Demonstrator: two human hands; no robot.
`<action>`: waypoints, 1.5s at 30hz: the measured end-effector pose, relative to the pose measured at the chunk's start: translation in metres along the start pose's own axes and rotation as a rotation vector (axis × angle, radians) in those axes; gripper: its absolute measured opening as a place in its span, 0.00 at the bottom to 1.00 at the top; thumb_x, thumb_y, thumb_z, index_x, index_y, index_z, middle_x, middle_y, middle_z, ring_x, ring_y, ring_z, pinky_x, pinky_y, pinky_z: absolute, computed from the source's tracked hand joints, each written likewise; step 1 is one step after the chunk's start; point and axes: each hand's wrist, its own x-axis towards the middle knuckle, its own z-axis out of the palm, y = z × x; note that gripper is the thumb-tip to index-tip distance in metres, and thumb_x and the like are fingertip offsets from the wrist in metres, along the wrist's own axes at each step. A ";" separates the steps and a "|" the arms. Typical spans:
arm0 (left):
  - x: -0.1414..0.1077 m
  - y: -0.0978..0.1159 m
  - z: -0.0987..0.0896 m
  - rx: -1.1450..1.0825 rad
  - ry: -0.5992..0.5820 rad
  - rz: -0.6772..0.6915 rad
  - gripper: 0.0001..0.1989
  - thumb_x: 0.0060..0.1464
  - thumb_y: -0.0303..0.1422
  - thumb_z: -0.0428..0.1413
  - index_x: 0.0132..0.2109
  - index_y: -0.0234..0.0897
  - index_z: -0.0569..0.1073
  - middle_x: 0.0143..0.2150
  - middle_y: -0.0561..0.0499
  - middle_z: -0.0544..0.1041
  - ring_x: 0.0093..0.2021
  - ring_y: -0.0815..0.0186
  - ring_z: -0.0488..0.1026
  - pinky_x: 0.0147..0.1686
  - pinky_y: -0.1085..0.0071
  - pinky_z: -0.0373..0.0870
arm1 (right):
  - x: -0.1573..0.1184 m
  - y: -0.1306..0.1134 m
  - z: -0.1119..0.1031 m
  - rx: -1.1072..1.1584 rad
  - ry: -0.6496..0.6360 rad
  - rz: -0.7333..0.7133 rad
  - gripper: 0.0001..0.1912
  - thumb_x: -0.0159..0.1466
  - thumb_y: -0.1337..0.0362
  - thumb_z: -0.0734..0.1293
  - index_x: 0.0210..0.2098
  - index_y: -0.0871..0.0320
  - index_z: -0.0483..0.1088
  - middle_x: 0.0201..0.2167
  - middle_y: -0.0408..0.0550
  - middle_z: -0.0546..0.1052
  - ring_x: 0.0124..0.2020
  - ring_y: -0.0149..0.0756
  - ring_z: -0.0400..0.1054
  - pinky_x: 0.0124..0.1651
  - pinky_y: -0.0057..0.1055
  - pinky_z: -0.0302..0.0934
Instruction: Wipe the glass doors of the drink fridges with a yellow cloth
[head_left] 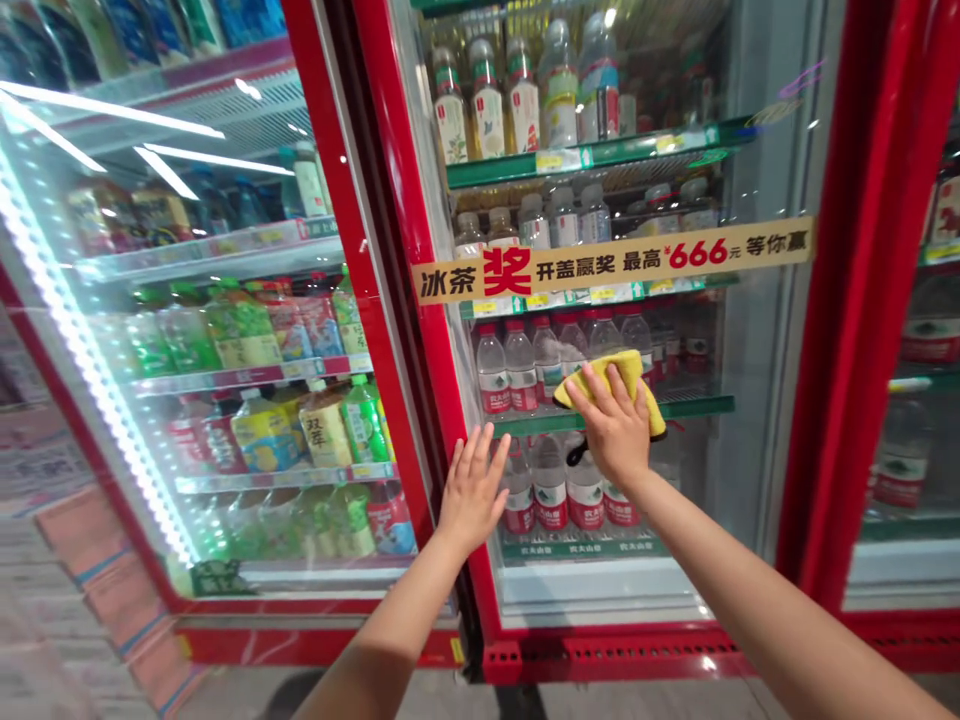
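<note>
Head camera view: the slightly spread fingers point(616, 385) of a bare right hand point(621, 430) press a folded yellow cloth with dark edging point(634, 370) against the clear glass door point(750, 350) of a red-framed drinks cooler. The cloth shows above and to either side of the fingers, and a small black loop point(577, 452) hangs near its lower left edge. To the left, the empty left hand point(474, 495) rests with fingers apart, its palm toward the door's red frame point(442, 380) and its fingertips over the glass beside it.

Above the cloth, a long tan banner with black and red Chinese lettering point(615, 262), bearing the number 666, stretches across the door. Behind the glass, clear plastic bottles with red caps point(519, 365) stand on a green-edged shelf point(697, 406) at the cloth's level, with more red-labelled bottles point(551, 490) on the level below. Higher shelves hold bottles with white labels point(487, 110).

Left of the door stands a second red-framed cooler point(334, 200), lit by a bright strip of white lights point(97, 380) and stocked with green, yellow and red packaged drinks. Stacked pink and white cartons point(97, 570) sit at the lower left, beside the cooler.
</note>
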 end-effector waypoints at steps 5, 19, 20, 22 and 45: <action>-0.007 -0.006 -0.001 -0.015 0.011 -0.023 0.48 0.57 0.36 0.63 0.77 0.40 0.47 0.78 0.38 0.50 0.78 0.48 0.45 0.73 0.47 0.53 | 0.004 -0.045 0.016 0.035 -0.075 -0.119 0.29 0.71 0.68 0.62 0.69 0.41 0.63 0.72 0.43 0.63 0.75 0.45 0.49 0.76 0.53 0.30; -0.047 -0.022 0.007 -0.015 0.009 -0.049 0.44 0.58 0.34 0.61 0.76 0.37 0.50 0.79 0.40 0.48 0.78 0.50 0.42 0.74 0.47 0.50 | -0.007 -0.091 0.037 0.164 0.007 -0.172 0.24 0.72 0.68 0.61 0.65 0.41 0.68 0.68 0.44 0.70 0.73 0.41 0.55 0.75 0.51 0.35; -0.051 -0.022 0.008 -0.019 0.011 -0.051 0.43 0.58 0.34 0.61 0.75 0.36 0.52 0.79 0.39 0.48 0.78 0.50 0.42 0.74 0.46 0.50 | -0.011 -0.095 0.039 0.182 -0.021 -0.245 0.24 0.73 0.68 0.61 0.65 0.41 0.68 0.68 0.44 0.70 0.72 0.40 0.56 0.76 0.50 0.35; -0.060 -0.023 0.011 -0.030 0.014 -0.046 0.40 0.58 0.33 0.60 0.74 0.35 0.55 0.79 0.39 0.48 0.78 0.50 0.42 0.74 0.45 0.50 | -0.018 -0.098 0.040 0.208 -0.081 -0.398 0.23 0.73 0.67 0.61 0.64 0.42 0.69 0.66 0.42 0.72 0.70 0.38 0.59 0.77 0.47 0.34; -0.133 0.046 0.060 -0.127 -0.024 -0.358 0.36 0.50 0.23 0.56 0.68 0.30 0.64 0.72 0.33 0.64 0.75 0.48 0.55 0.72 0.41 0.57 | 0.015 -0.134 0.048 0.158 -0.044 -0.329 0.21 0.73 0.66 0.63 0.62 0.39 0.70 0.65 0.40 0.73 0.70 0.39 0.59 0.77 0.55 0.28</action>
